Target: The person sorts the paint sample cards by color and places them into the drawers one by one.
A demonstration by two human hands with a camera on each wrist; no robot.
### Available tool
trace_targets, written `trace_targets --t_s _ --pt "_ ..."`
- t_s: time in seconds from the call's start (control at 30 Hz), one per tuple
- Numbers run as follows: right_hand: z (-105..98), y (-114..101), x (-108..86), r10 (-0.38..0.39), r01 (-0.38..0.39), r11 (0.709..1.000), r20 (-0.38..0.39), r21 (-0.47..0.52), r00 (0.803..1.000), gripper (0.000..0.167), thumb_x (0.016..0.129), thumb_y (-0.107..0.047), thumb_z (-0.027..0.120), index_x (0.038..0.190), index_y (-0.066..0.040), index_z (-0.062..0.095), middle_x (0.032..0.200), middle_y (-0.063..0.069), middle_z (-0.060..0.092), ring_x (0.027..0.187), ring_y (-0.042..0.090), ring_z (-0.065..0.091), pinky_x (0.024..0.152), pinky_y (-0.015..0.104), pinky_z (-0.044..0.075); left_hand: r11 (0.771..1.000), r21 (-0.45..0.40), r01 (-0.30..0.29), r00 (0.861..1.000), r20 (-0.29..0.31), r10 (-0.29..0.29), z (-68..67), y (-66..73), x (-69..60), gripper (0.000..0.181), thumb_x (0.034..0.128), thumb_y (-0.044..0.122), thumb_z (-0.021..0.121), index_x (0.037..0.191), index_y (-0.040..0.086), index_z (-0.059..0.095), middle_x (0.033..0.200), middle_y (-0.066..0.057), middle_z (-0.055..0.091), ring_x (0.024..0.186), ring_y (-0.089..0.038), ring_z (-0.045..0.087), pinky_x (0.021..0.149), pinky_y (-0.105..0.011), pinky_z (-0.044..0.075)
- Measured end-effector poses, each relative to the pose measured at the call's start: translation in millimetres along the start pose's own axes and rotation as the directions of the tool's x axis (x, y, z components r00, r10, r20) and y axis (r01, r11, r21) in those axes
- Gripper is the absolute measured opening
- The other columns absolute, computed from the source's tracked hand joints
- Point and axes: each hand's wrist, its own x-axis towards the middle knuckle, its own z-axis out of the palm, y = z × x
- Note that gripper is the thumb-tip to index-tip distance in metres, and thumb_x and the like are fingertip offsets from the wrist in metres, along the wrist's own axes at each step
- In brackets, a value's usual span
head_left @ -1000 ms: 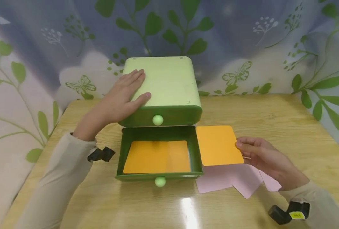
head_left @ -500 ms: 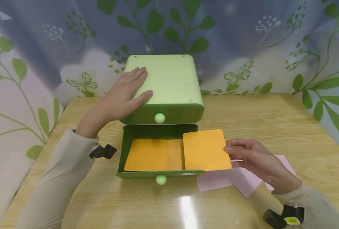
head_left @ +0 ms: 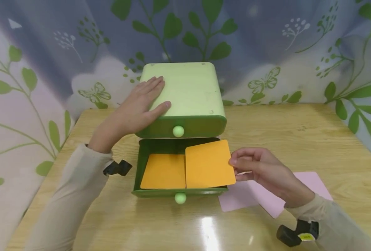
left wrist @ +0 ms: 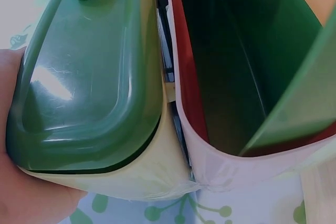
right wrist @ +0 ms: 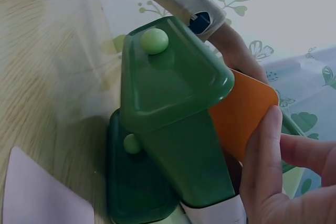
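Observation:
My left hand (head_left: 136,104) rests with extended fingers on the light green top of a small drawer cabinet (head_left: 191,92). Below the closed top drawer (head_left: 147,128), a dark green drawer (head_left: 151,192) is pulled out. An orange square card (head_left: 164,170) lies inside it, on the left. Between thumb and fingers, my right hand (head_left: 263,170) pinches another orange card (head_left: 208,164) by its right edge, slightly tilted over the drawer's right half. The right wrist view also shows this held card (right wrist: 247,111). Whether it touches the drawer floor cannot be told.
Several pink cards (head_left: 237,196) lie on the wooden table (head_left: 285,129) right of the drawer, partly beneath my right hand. A further closed drawer (right wrist: 134,187) shows below the pulled-out one. A leaf-patterned curtain (head_left: 251,45) hangs behind the table.
My right hand has carried the orange card leftward, from beside the drawer to over its right half. The left hand has stayed on the cabinet top, and the view has shifted slightly.

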Motion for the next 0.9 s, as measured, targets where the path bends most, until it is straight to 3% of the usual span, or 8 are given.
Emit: trace_targets --t_s 0.2,0.27,0.4,0.5,0.63,0.77,0.83,0.9 --pt "12 -1 3.7 0.002 -0.002 1.000 -0.031 0.000 1.000 0.006 0.093 -0.004 0.061 0.094 -0.006 0.066 0.087 0.002 0.067 0.076 0.013 0.066 0.076 0.034 0.058 1.000 -0.007 -0.003 1.000 -0.012 0.003 3.3 -2.4 -1.9 0.071 0.1022 0.046 0.032 0.153 0.000 0.014 0.161 -0.013 0.008 0.148 -0.025 0.001 0.119 -0.040 -0.002" --pt "20 -2 6.5 -0.002 -0.001 0.998 -0.054 -0.061 0.999 0.004 0.091 -0.005 0.065 0.094 -0.002 0.065 0.084 0.005 0.068 0.071 0.014 0.066 0.072 0.034 0.058 1.000 -0.009 -0.004 1.000 -0.014 0.004 2.7 -2.8 -2.6 0.071 0.1023 0.046 0.032 0.153 0.000 0.014 0.161 -0.014 0.008 0.148 -0.026 0.001 0.119 -0.040 -0.002" --pt "39 -3 14.0 -0.054 0.033 0.974 -0.089 -0.223 0.995 0.017 0.085 -0.005 0.072 0.091 0.007 0.061 0.077 0.013 0.068 0.063 0.020 0.067 0.062 0.037 0.059 1.000 -0.009 -0.003 1.000 -0.012 0.003 1.1 -2.9 -3.3 0.071 0.1025 0.046 0.031 0.153 0.000 0.014 0.161 -0.014 0.008 0.148 -0.026 0.001 0.119 -0.040 -0.002" --pt "50 -1 19.9 -0.150 0.103 0.926 -0.102 -0.363 0.983 0.013 0.082 0.000 0.073 0.086 0.006 0.063 0.072 0.012 0.067 0.059 0.022 0.066 0.056 0.037 0.058 1.000 -0.012 -0.001 1.000 -0.011 0.001 0.9 -2.7 -3.0 0.071 0.1025 0.046 0.031 0.153 0.000 0.013 0.161 -0.013 0.007 0.148 -0.025 0.000 0.119 -0.040 -0.001" --pt "58 3 24.2 -0.285 0.189 0.824 -0.103 -0.534 0.953 0.011 0.079 0.006 0.072 0.080 -0.002 0.064 0.066 0.005 0.066 0.054 0.018 0.064 0.050 0.033 0.056 1.000 -0.011 0.000 1.000 -0.008 0.000 2.7 -3.4 -1.4 0.071 0.1023 0.046 0.032 0.153 0.000 0.013 0.161 -0.012 0.007 0.148 -0.025 0.000 0.119 -0.040 -0.002" --pt "59 4 23.0 -0.363 0.247 0.762 -0.079 -0.599 0.928 0.013 0.080 0.006 0.072 0.080 -0.005 0.065 0.065 0.000 0.065 0.053 0.012 0.063 0.050 0.030 0.055 1.000 -0.009 -0.006 1.000 -0.017 0.006 2.6 -2.6 -0.8 0.071 0.1023 0.047 0.032 0.153 0.000 0.013 0.161 -0.013 0.007 0.148 -0.025 0.000 0.119 -0.039 -0.003" --pt "58 4 19.5 -0.424 0.289 0.721 -0.071 -0.630 0.903 0.015 0.080 0.005 0.072 0.080 -0.008 0.065 0.065 -0.004 0.065 0.055 0.009 0.063 0.051 0.027 0.055 1.000 -0.006 -0.014 1.000 -0.022 0.014 1.9 -1.8 -0.3 0.072 0.1023 0.048 0.031 0.153 0.000 0.013 0.161 -0.013 0.007 0.148 -0.025 0.000 0.119 -0.038 -0.003" --pt "60 5 13.1 -0.518 0.355 0.655 -0.055 -0.667 0.854 0.018 0.080 0.004 0.073 0.080 -0.011 0.064 0.066 -0.008 0.063 0.057 0.005 0.060 0.051 0.022 0.053 1.000 -0.006 -0.019 0.999 -0.025 0.019 1.2 -1.1 0.2 0.072 0.1023 0.048 0.031 0.153 0.000 0.014 0.161 -0.013 0.008 0.148 -0.025 0.001 0.119 -0.038 -0.003"
